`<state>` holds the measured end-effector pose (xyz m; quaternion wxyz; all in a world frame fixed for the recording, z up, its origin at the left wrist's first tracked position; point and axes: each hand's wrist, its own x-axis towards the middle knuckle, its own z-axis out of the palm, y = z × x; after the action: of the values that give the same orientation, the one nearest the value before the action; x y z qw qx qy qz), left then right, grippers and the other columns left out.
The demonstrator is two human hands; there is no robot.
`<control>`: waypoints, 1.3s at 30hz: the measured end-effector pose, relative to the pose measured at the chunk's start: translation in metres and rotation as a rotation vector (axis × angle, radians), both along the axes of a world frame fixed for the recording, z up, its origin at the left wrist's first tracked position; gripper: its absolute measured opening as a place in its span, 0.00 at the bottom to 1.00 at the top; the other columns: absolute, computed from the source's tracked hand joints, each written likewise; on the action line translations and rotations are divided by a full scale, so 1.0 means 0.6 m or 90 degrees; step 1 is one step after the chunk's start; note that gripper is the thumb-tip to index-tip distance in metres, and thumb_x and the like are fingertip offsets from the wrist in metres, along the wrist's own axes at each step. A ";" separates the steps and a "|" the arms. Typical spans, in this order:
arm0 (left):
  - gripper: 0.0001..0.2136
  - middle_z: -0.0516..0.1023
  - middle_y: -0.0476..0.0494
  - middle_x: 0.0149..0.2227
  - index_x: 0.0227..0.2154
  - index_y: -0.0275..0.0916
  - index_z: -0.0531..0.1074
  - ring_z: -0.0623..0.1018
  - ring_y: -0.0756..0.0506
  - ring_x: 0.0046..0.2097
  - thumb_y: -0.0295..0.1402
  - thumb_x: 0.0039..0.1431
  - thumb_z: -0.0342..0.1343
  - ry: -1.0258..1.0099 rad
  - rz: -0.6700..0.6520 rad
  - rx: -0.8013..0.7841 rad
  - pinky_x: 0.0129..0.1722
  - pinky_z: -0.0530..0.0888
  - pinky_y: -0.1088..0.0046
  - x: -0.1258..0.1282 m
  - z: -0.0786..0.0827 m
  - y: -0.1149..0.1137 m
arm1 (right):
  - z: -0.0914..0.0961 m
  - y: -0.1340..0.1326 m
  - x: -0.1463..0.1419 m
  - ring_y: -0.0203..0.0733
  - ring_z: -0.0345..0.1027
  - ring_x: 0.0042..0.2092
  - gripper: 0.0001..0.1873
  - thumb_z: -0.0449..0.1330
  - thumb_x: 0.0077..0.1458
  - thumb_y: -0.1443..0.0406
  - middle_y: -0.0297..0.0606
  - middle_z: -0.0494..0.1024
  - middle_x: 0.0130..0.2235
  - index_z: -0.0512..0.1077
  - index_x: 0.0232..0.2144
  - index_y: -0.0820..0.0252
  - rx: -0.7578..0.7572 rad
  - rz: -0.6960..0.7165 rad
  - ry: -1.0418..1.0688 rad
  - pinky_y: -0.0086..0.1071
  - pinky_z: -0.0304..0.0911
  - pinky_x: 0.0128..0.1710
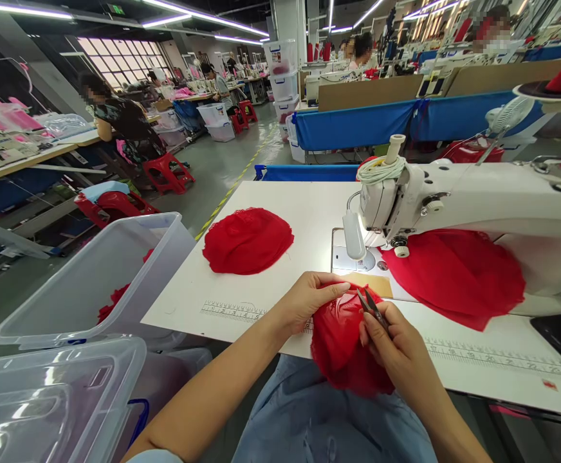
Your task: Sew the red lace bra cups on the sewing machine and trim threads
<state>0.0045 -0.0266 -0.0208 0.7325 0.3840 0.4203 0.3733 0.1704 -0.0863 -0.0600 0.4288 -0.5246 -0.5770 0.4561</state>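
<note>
A piece of red fabric [341, 341] hangs over the table's front edge above my lap. My left hand [316, 296] pinches its upper edge between thumb and fingers. In my right hand [389, 337] is a pair of thread snips [373, 305], the blades slightly apart and pointing up at the fabric's top edge. Whether the blades touch a thread, I cannot tell. Just beyond my hands stands a white sewing machine [444, 196], its needle area partly hidden by a white lamp [354, 235].
One red fabric pile [248, 241] lies on the white table [174, 302] at left, another [459, 273] under the machine arm. A clear plastic bin [87, 283] with red pieces stands left, near a lidded box [53, 399]. Other people work at tables farther back.
</note>
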 end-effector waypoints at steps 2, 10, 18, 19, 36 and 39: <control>0.18 0.81 0.43 0.29 0.32 0.33 0.82 0.75 0.50 0.31 0.41 0.40 0.72 0.003 0.003 -0.003 0.34 0.70 0.77 0.000 0.002 -0.001 | 0.002 0.002 -0.001 0.31 0.50 0.19 0.19 0.52 0.62 0.51 0.30 0.68 0.23 0.62 0.25 0.55 0.000 0.001 0.001 0.29 0.46 0.17; 0.18 0.81 0.42 0.29 0.32 0.33 0.82 0.76 0.50 0.32 0.41 0.41 0.72 -0.008 0.000 -0.002 0.35 0.71 0.77 -0.001 0.004 -0.003 | 0.009 0.004 -0.004 0.31 0.49 0.19 0.19 0.54 0.61 0.50 0.30 0.68 0.24 0.62 0.25 0.55 -0.016 0.000 0.030 0.28 0.46 0.16; 0.17 0.81 0.42 0.29 0.31 0.33 0.81 0.76 0.50 0.32 0.41 0.40 0.72 -0.009 0.005 -0.006 0.36 0.71 0.76 0.000 0.005 -0.004 | 0.013 0.006 -0.004 0.30 0.50 0.20 0.20 0.55 0.60 0.49 0.29 0.66 0.23 0.62 0.25 0.55 -0.044 0.009 0.074 0.26 0.46 0.17; 0.17 0.81 0.42 0.29 0.31 0.34 0.82 0.77 0.50 0.33 0.41 0.40 0.72 -0.015 0.002 -0.005 0.36 0.71 0.77 -0.001 0.005 -0.004 | 0.015 0.006 -0.005 0.31 0.51 0.21 0.20 0.55 0.60 0.49 0.29 0.65 0.23 0.62 0.25 0.55 -0.051 0.008 0.085 0.26 0.47 0.18; 0.15 0.81 0.42 0.29 0.30 0.33 0.81 0.76 0.49 0.33 0.40 0.43 0.71 -0.016 0.003 0.022 0.37 0.71 0.76 -0.002 0.005 -0.007 | 0.015 0.002 -0.011 0.27 0.45 0.18 0.21 0.59 0.57 0.49 0.25 0.62 0.20 0.62 0.25 0.57 -0.133 0.025 0.243 0.24 0.40 0.16; 0.15 0.80 0.43 0.28 0.29 0.34 0.81 0.76 0.49 0.32 0.40 0.43 0.71 -0.018 0.002 0.027 0.37 0.71 0.76 -0.004 0.003 -0.007 | 0.022 0.000 -0.013 0.24 0.40 0.17 0.19 0.61 0.57 0.50 0.25 0.64 0.21 0.62 0.29 0.57 -0.164 -0.002 0.329 0.23 0.37 0.16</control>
<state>0.0023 -0.0309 -0.0193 0.7293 0.3934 0.4024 0.3891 0.1628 -0.0863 -0.0469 0.4921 -0.4421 -0.3851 0.6435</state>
